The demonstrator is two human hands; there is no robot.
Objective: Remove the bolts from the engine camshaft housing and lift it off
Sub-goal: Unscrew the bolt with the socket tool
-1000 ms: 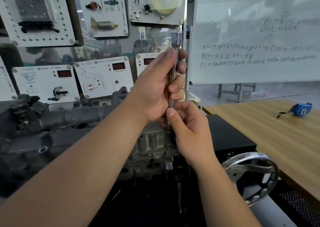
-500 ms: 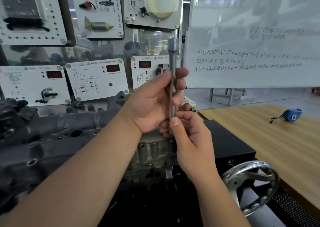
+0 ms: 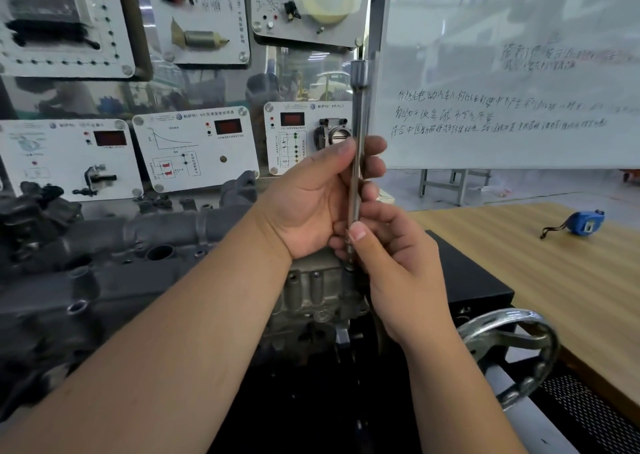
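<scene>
A long steel socket extension bar [image 3: 358, 114] stands upright over the right end of the dark camshaft housing [image 3: 114, 266]. My left hand [image 3: 311, 200] grips the bar's middle, fingers and thumb curled round it. My right hand [image 3: 398, 273] pinches the bar's lower part just above the engine's grey end casting [image 3: 311, 294]. The bar's tip meets the casting at a bolt spot that my fingers mostly hide. The square-drive socket end of the bar points up.
A chrome handwheel [image 3: 512, 346] sits low right beside a black box [image 3: 474, 280]. A wooden table [image 3: 554, 280] carries a blue tape measure [image 3: 581, 223]. Instrument panels [image 3: 194, 152] and a whiteboard [image 3: 512, 72] stand behind the engine.
Both hands have slid lower along the upright bar, so more of it shows above my left hand. The camera view has shifted slightly.
</scene>
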